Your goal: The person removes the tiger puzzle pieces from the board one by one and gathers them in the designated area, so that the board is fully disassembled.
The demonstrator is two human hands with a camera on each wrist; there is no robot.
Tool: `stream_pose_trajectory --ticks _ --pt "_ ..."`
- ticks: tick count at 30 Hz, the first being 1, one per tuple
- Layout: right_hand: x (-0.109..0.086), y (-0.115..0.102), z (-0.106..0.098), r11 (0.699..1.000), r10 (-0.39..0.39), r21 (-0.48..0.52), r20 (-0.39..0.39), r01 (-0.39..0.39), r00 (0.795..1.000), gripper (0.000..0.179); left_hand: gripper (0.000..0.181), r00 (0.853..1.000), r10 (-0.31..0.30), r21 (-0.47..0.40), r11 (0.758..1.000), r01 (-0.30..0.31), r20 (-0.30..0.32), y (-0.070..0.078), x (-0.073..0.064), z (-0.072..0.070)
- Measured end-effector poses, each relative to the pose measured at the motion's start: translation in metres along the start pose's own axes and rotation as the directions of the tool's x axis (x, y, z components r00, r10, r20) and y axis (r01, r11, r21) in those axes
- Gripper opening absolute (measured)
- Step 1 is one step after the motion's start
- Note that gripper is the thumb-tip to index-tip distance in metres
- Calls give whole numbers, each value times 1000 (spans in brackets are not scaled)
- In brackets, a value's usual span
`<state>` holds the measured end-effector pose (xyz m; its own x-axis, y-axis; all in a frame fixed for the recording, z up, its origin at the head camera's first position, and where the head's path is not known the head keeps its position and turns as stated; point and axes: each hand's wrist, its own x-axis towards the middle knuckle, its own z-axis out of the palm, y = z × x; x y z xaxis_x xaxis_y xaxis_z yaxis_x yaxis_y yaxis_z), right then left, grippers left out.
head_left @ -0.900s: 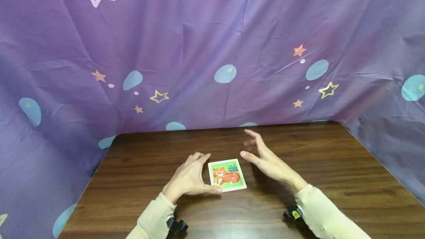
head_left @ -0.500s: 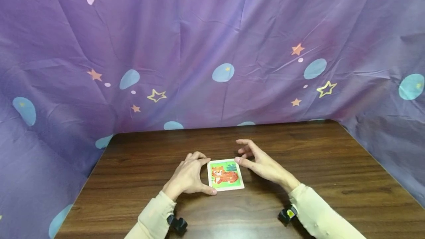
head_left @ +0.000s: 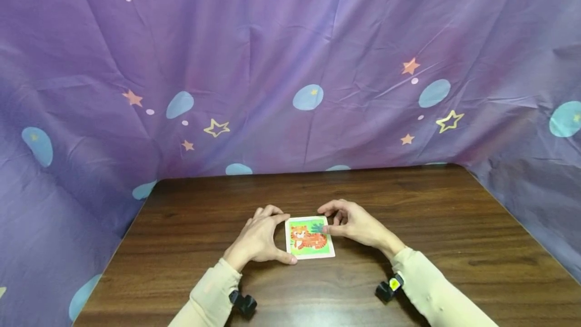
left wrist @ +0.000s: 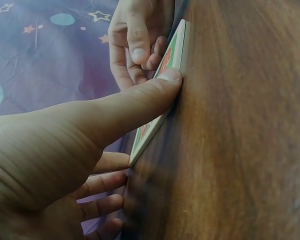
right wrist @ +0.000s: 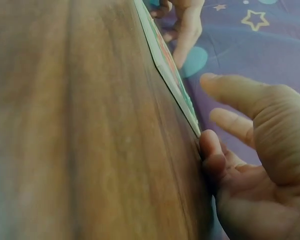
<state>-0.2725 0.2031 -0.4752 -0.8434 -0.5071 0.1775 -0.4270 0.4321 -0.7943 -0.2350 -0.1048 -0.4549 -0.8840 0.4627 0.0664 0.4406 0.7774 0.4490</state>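
Observation:
A square picture board (head_left: 310,246) with an orange tiger on green and a pale border lies on the table. My left hand (head_left: 258,240) spans its left side, thumb at the near edge and forefinger at the far corner; the left wrist view shows both touching the board (left wrist: 176,52). My right hand (head_left: 360,226) is at the right side, its thumb over the blue-green plant in the picture. In the right wrist view that thumb (right wrist: 235,92) stands apart above the board (right wrist: 162,65), while loosely curled fingers of the right hand (right wrist: 270,175) touch or nearly touch a corner.
The dark wood-grain table (head_left: 218,196) extends around the board. Behind and beside it hangs a purple cloth (head_left: 254,64) with stars and blue ovals. Black wrist cameras (head_left: 242,304) sit under both pale sleeves (head_left: 211,291).
My right hand has come in from the far right and lowered to the board, its fingers curling more and its thumb over the picture. The left hand and the board stay nearly in place.

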Motion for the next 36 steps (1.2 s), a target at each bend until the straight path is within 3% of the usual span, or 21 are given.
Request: stream_pose_trajectory --ticks 5,16,23,36 --pt "5 0 3 996 43 -77 -24 -45 999 43 113 1000 3 -10 1000 -3 -3 -1 -1 1" --pt "7 -6 8 988 89 -125 -51 -95 995 37 113 1000 7 -29 1000 -7 -11 4 -4 -1" --pt "8 -8 10 986 84 -140 -49 -91 995 34 111 999 -3 -19 1000 2 -32 4 -4 1" --pt "8 -12 12 987 75 -142 -47 -81 996 33 90 996 -6 -34 999 3 -91 3 -4 4"
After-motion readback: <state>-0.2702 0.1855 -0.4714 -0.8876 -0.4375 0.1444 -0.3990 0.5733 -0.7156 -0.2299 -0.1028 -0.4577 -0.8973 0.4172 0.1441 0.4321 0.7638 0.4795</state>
